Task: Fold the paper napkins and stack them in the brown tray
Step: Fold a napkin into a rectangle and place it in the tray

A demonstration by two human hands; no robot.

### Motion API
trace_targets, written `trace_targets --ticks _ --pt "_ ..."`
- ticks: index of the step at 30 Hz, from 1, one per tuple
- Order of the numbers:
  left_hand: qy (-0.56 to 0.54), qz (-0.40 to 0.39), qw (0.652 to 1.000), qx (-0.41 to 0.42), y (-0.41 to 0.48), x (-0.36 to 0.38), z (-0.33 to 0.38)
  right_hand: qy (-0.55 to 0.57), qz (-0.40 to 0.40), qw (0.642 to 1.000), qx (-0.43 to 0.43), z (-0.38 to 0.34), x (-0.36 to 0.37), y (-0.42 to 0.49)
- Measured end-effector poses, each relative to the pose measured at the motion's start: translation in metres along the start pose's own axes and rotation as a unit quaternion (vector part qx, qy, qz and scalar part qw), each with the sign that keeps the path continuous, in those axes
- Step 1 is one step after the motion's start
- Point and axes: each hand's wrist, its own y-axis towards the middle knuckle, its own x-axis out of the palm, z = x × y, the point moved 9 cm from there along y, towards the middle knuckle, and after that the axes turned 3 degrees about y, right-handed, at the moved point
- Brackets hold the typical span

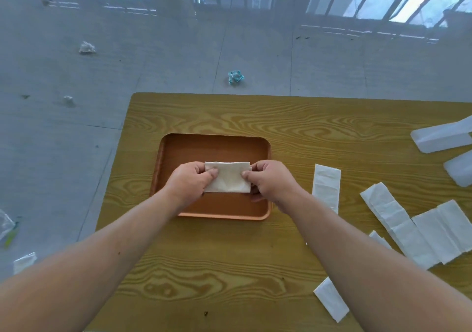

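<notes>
Both hands, left hand (190,179) and right hand (269,179), pinch a folded napkin (228,177) between them over the brown tray (217,145)

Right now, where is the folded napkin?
Head view, centre: the napkin is held between left hand and right hand, over the brown tray.

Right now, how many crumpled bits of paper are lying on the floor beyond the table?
3: a white wad far left, a blue-green one just past the table's far edge, and a small white one at left. The table may hide others.
</notes>
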Motion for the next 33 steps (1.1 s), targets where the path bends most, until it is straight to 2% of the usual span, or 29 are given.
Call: trace_targets --ticks 3,8,13,19,22,24,26,28,31,33 --pt "0.106 0.025 0.994 0.013 0.014 -0.026 -0.012 -0.12 0.003 0.993 -0.014 -0.007 0.02 0.015" --pt "0.179 0.007 0.984 0.02 0.038 -0.042 -0.02 -0.248 0.009 0.968 -0.028 -0.017 0.037 0.032" --pt "0.254 0.038 0.966 0.019 0.049 -0.048 -0.027 -0.367 0.043 0.927 -0.059 -0.026 0.037 0.038" --pt "0.319 0.077 0.944 0.028 0.045 -0.049 -0.021 -0.437 0.075 0.892 -0.09 -0.026 0.035 0.035" --pt "0.363 0.122 0.92 0.085 0.027 -0.043 -0.001 -0.436 0.144 0.873 -0.164 -0.032 0.018 0.012" --pt "0.411 0.109 0.885 0.191 0.006 -0.015 0.026 -0.407 0.205 0.862 -0.223 -0.028 -0.006 -0.019" --pt "0.461 0.052 0.831 0.308 -0.016 0.026 0.047 -0.406 0.238 0.853 -0.225 -0.004 -0.032 -0.045" --pt "0.504 -0.015 0.772 0.388 -0.033 0.065 0.06 -0.435 0.237 0.852 -0.171 0.034 -0.061 -0.061" --pt "0.586 -0.066 0.657 0.471 -0.048 0.106 0.074 -0.49 0.224 0.837 -0.092 0.08 -0.098 -0.075" --pt "0.614 -0.092 0.618 0.481 -0.049 0.125 0.079 -0.51 0.213 0.829 -0.084 0.094 -0.108 -0.08"
